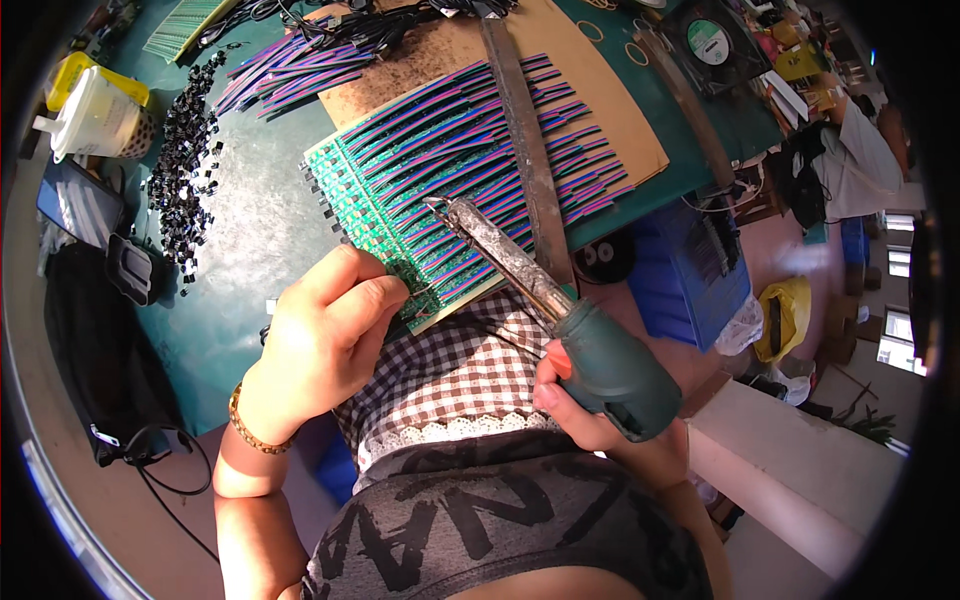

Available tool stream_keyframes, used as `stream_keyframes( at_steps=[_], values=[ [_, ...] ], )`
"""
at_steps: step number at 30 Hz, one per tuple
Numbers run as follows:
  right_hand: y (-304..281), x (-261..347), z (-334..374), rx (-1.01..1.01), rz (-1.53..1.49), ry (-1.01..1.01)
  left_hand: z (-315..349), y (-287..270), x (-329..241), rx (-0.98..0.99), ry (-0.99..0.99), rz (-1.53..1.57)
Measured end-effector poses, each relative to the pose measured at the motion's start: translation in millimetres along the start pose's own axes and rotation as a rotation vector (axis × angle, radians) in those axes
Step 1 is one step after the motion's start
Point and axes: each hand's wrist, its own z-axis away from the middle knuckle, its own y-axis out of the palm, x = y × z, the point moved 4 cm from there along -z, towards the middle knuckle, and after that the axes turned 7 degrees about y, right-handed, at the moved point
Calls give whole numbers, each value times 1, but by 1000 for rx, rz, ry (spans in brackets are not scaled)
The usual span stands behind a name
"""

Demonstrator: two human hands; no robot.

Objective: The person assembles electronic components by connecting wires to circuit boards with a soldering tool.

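Note:
My right hand (580,412) is wrapped round the dark green handle of a soldering gun (618,365). Its metal barrel points up and left, the tip hanging over a green circuit board panel (345,180). Rows of blue, pink and black ribbon wires (440,160) run across the panel toward the right. At the panel's near left corner, my left hand (325,315) is closed in a pinch. A thin wire (421,294) sticks out from its fingertips, low over the board. A flat metal bar (527,140) lies across the ribbon wires.
Small black components (183,170) are heaped on the green mat at left, near a lidded plastic cup (95,115) and a phone (80,200). More ribbon wires (295,75) and black cables (370,30) lie beyond the panel. A blue bin (690,285) stands at right.

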Motion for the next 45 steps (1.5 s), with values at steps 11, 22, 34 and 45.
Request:
stream_keyframes(
  at_steps=[11,22,34,45],
  values=[
    [30,-1,-35,-183,-960,15,-1,-9,-6,-144,-74,44],
    [42,19,-77,-240,-837,-40,0,-10,-9,-213,8,167],
    [44,20,-79,-241,-917,-108,-2,-8,-12,-162,54,188],
    [43,20,-77,-250,-982,-79,3,4,-10,-52,-230,352]
  ],
)
